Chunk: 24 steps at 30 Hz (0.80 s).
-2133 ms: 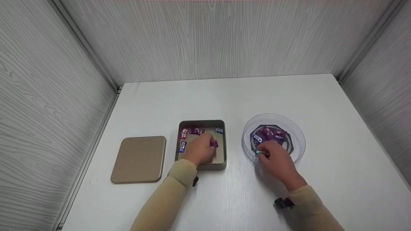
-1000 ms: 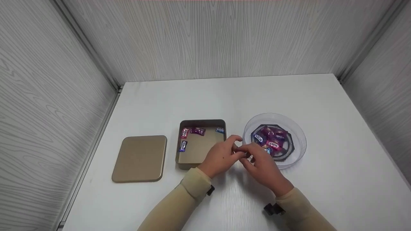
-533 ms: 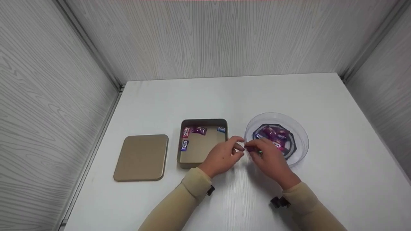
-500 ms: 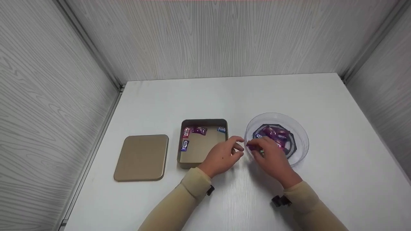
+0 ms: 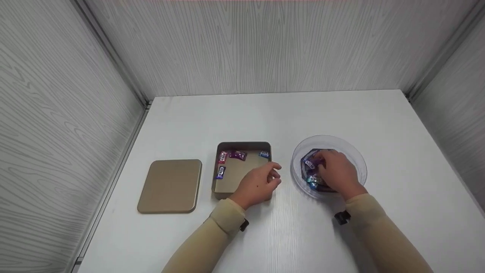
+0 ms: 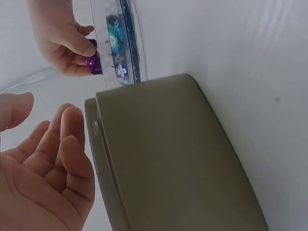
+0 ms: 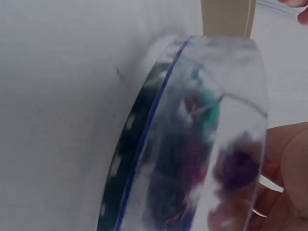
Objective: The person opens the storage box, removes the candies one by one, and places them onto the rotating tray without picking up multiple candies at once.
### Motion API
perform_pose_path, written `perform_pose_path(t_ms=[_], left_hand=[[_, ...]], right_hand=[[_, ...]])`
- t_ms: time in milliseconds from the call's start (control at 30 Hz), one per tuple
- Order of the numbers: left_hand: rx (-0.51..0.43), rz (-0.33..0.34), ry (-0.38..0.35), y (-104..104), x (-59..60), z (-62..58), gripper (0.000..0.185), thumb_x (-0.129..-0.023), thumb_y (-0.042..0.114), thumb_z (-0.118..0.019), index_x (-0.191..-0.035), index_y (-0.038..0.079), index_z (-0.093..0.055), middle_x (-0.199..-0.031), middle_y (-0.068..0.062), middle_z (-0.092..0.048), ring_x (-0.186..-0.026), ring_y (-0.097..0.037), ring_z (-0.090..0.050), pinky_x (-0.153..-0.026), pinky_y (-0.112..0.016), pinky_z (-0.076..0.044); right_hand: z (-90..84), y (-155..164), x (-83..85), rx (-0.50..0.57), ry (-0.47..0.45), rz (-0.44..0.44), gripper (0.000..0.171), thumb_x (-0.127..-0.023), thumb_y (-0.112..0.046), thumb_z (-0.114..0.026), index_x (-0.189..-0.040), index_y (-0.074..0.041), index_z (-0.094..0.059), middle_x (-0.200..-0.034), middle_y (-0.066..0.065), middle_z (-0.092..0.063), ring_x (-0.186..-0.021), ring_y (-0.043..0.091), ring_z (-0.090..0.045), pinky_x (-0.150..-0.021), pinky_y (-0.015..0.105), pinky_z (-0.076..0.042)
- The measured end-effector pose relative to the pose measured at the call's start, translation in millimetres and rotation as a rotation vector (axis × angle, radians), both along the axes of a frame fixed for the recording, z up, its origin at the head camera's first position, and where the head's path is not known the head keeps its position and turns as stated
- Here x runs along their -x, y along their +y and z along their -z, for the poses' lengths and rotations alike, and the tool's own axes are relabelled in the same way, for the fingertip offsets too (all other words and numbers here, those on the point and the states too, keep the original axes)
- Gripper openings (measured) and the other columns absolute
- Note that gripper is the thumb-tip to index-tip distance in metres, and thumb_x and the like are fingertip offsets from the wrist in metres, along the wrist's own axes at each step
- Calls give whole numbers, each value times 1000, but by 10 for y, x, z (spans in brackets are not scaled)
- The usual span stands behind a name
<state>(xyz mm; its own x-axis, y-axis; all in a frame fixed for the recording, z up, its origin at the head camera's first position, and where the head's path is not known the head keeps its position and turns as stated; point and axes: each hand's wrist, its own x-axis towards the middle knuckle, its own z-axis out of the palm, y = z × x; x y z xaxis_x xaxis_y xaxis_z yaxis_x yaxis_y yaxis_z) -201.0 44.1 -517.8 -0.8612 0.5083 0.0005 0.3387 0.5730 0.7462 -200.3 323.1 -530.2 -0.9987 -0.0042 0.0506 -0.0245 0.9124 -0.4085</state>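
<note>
Two hands over a white table. R hand is inside the clear round bowl, at 3 o'clock of the tin; its grip is closed, fingers pinching a purple candy, as the L wrist view shows. More wrapped candies lie in the bowl at the 9 o'clock side of that hand, incl. a blue-green one. L hand rests at the near-right corner of the open gold tin, fingers loosely curled, grip slack, holding nothing. Four candies in the tin sit along its far and left edges: red, purple, blue, plus a blue-purple one below. Tin lid lies flat at 9 o'clock of the tin, just apart from it. Grey wood-grain walls on three sides.
</note>
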Motion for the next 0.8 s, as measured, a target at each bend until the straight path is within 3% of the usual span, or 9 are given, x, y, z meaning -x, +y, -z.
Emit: perform_pose_path(t_ms=[200,333,567,700,800], left_hand=[[21,-36,-23,-75,67,23,33,-99,26,-61,-131,18,-62,-109,9,-69,-90,-7,-63,-84,-33,-52],[66,-57,-39,-112,129,21,35,-99,27,-60,-132,16,-61,-115,3,-69,-99,-13,-65,-88,-37,-52],[265,-77,-46,-135,293,7,48,-99,30,-59,-144,16,-54,-138,-4,-60,-125,-23,-56,-104,-43,-45],[382,-54,5,-120,401,19,55,-96,26,-59,-148,10,-50,-152,-9,-47,-138,-29,-45,-111,-46,-37],[432,-34,-11,-78,474,28,61,-95,21,-57,-153,9,-43,-160,-9,-36,-144,-32,-37,-113,-49,-33]], right_hand=[[104,48,40,-83,-19,-18,25,-95,-15,-62,-118,-6,-66,-119,17,-61,-109,40,-58,-84,58,-49],[127,69,-2,-80,-9,-20,25,-94,-17,-64,-116,-7,-67,-118,16,-61,-109,40,-58,-83,59,-49],[86,65,-114,-22,50,10,22,-92,-16,-64,-113,-9,-68,-110,12,-60,-98,34,-57,-77,54,-49],[57,38,-156,6,54,14,23,-93,-16,-63,-113,-9,-68,-118,15,-61,-104,35,-58,-84,56,-49],[39,31,-174,12,67,15,24,-92,-17,-64,-115,-8,-68,-121,16,-61,-109,37,-58,-88,59,-48]])
